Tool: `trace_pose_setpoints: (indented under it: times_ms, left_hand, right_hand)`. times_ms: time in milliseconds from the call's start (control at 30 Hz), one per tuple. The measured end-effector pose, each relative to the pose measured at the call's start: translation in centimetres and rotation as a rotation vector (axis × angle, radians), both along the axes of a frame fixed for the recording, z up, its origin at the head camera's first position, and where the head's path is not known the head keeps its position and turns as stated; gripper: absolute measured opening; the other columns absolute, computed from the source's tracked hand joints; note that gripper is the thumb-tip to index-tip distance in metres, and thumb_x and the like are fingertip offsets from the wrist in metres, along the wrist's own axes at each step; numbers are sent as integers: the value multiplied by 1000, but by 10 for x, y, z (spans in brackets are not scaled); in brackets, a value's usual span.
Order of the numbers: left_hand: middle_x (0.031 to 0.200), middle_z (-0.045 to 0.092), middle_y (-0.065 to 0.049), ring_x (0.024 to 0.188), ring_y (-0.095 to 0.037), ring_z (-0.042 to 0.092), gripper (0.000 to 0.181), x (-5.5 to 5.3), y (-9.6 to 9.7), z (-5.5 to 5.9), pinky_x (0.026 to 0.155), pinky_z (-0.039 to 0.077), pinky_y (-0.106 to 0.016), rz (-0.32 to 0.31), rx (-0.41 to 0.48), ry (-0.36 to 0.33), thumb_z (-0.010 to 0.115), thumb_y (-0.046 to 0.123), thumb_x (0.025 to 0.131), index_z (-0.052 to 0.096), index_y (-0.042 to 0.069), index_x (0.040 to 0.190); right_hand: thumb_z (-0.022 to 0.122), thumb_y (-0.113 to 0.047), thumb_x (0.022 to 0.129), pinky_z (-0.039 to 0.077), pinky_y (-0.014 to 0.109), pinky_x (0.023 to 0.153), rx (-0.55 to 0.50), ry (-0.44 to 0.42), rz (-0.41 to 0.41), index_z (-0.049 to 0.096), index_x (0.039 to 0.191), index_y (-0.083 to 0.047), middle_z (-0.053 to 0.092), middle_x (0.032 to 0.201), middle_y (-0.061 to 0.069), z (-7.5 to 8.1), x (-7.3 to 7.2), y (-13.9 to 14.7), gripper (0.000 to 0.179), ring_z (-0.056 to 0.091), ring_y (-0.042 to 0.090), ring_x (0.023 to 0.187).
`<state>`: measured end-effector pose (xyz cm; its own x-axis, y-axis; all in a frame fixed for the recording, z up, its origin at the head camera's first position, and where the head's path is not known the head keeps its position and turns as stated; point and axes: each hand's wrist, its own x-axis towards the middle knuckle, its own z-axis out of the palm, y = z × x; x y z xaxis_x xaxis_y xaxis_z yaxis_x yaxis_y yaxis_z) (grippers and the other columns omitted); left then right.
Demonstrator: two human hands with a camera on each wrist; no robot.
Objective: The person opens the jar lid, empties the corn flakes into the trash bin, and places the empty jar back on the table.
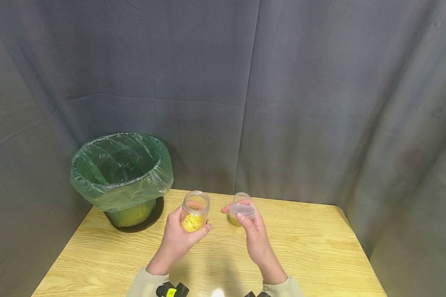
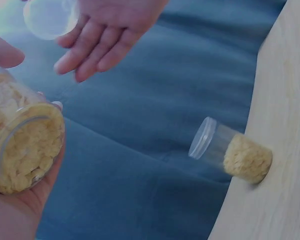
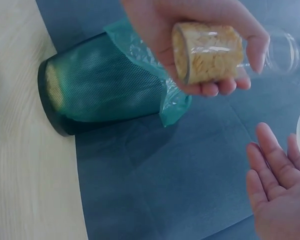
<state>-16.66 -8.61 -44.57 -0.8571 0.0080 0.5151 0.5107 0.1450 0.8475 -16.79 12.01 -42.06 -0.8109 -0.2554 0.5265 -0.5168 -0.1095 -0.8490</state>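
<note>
My left hand (image 1: 178, 235) grips a clear jar (image 1: 195, 211) of yellow flakes, fingers and thumb curled round its side. The jar is raised above the table, its mouth uncovered; flakes fill its lower part. To the right, my right hand (image 1: 259, 239) pinches a round translucent lid (image 1: 244, 210) by its edge. The other fingers of that hand are extended in the right wrist view. A second clear jar (image 2: 247, 159) stands capped on the table beyond the right hand, partly filled with yellow flakes. In the head view, the right hand and lid partly hide it.
A mesh waste bin (image 1: 131, 214) with a green plastic liner (image 1: 134, 194) stands at the table's back left. Grey curtains (image 1: 301, 103) hang behind and beside the wooden table (image 1: 312, 247). Its back edge runs just beyond the second jar.
</note>
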Motion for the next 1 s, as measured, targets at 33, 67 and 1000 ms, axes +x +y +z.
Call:
trace_pose_setpoints:
  times_ms: [33,67,1000]
  left_hand:
    - [88,70,3,80,-18,67,40,0,-2,1,72,56,-32,8,0,4,84,-1,72,66,11,105]
    - [87,70,3,79,-18,67,40,0,-4,2,72,56,-32,13,4,11,84,-2,72,66,11,105]
    - [86,72,0,77,-18,67,45,2,-47,36,65,55,-25,105,-5,131,84,-9,71,67,12,108]
  right_hand:
    - [42,-10,101,43,34,92,8,-8,-4,48,107,6,67,108,22,-1,0,0,18,59,25,108]
    - [44,-10,100,44,34,91,15,-11,-7,49,105,6,66,107,24,-3,0,0,17,60,26,106]
    - [69,4,83,37,54,103,251,-119,-121,64,119,-14,68,106,12,-34,-12,3,41,64,23,97]
